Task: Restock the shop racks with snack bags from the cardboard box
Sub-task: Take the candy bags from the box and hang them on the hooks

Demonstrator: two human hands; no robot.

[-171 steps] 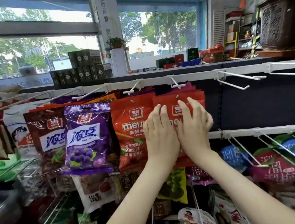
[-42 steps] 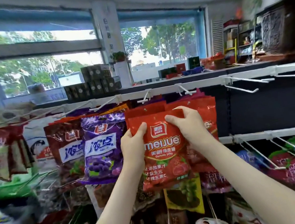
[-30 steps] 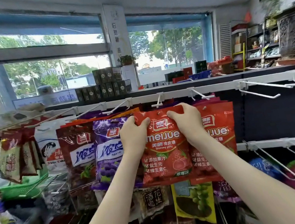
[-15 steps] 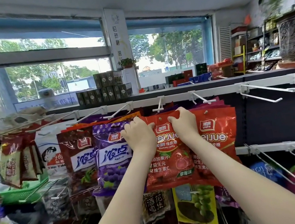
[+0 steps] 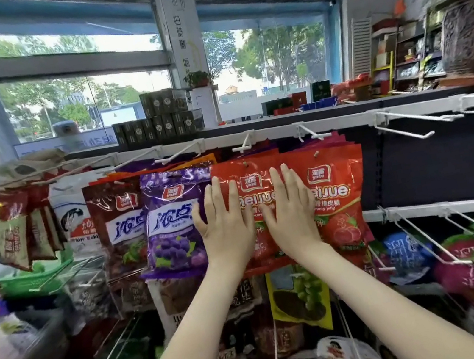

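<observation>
A red gummy jelly bag (image 5: 250, 181) hangs on a white peg hook (image 5: 243, 146) of the top rail. My left hand (image 5: 225, 223) and my right hand (image 5: 292, 212) lie flat on its front with straight fingers, pressing it back against the bags behind. A second stack of the same red bags (image 5: 338, 193) hangs on the hook to the right. Purple grape bags (image 5: 170, 221) and dark red bags (image 5: 118, 227) hang to the left. The cardboard box is not in view.
Two bare white hooks (image 5: 409, 128) stick out of the rail at the right, with more on the lower rail (image 5: 453, 207) over blue and red bags. A green basket (image 5: 26, 280) sits at left. Dark boxes (image 5: 158, 126) stand on the top shelf.
Half a second ago both hands pinched the red bag's top corners at the hook. The bag now hangs there, and both hands have opened and slid down flat onto its front.
</observation>
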